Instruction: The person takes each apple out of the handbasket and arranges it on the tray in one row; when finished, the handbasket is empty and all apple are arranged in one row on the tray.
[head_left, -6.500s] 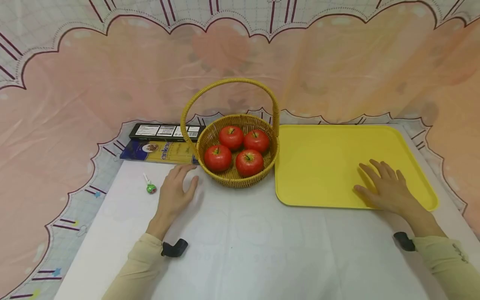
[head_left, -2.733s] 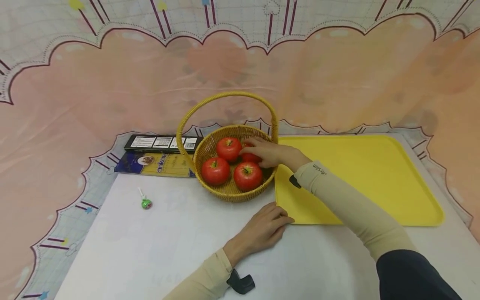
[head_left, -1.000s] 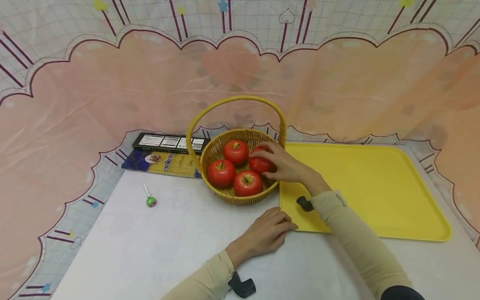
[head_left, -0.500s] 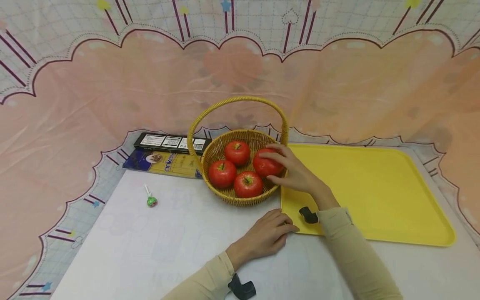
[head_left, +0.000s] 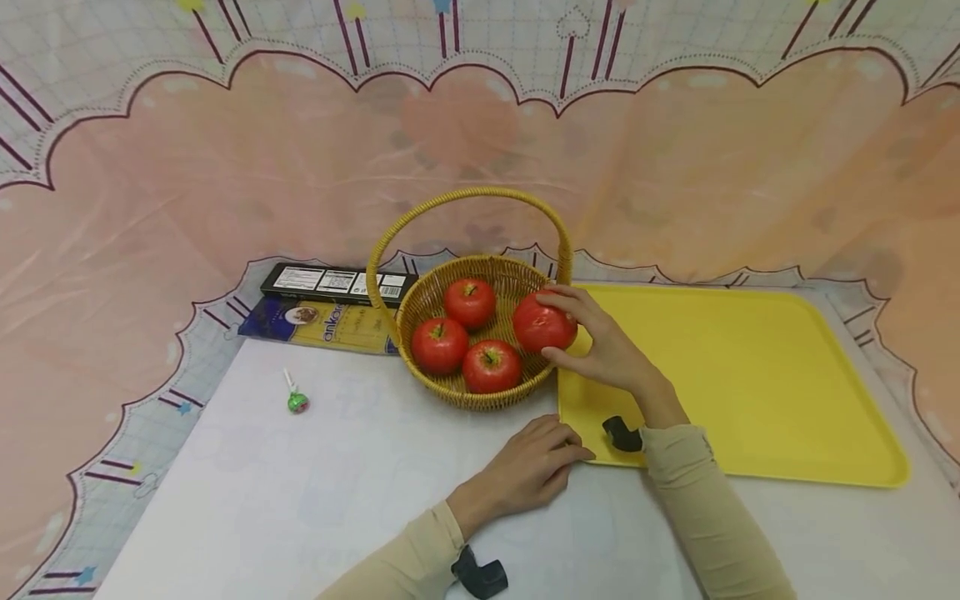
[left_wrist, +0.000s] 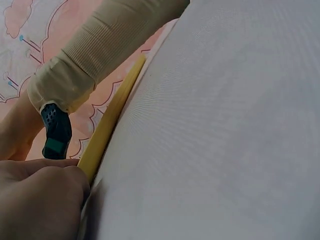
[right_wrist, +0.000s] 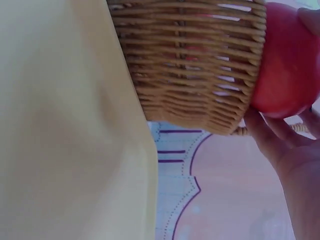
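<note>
My right hand (head_left: 611,354) grips a red apple (head_left: 538,325) between thumb and fingers, over the right rim of the yellow wicker basket (head_left: 480,402). In the right wrist view this apple (right_wrist: 285,62) sits at the top of the woven wall, partly covered by fingers. Three other apples lie in the basket; one is the front apple (head_left: 491,367). My left hand (head_left: 525,467) holds the near left corner of the yellow tray (head_left: 742,383). The left wrist view shows curled fingers at the tray's edge (left_wrist: 107,127).
The basket's tall handle (head_left: 468,193) arches over the apples. Left of it lie a black box (head_left: 337,285) and a blue-and-yellow pasta packet (head_left: 330,323). A green lollipop (head_left: 297,402) rests on the white table (head_left: 300,500). A patterned cloth (head_left: 300,183) hangs behind.
Both hands came inward from their resting places; the left took the tray's corner. My right hand reached into the basket, took the back right apple and raised it toward the right rim.
</note>
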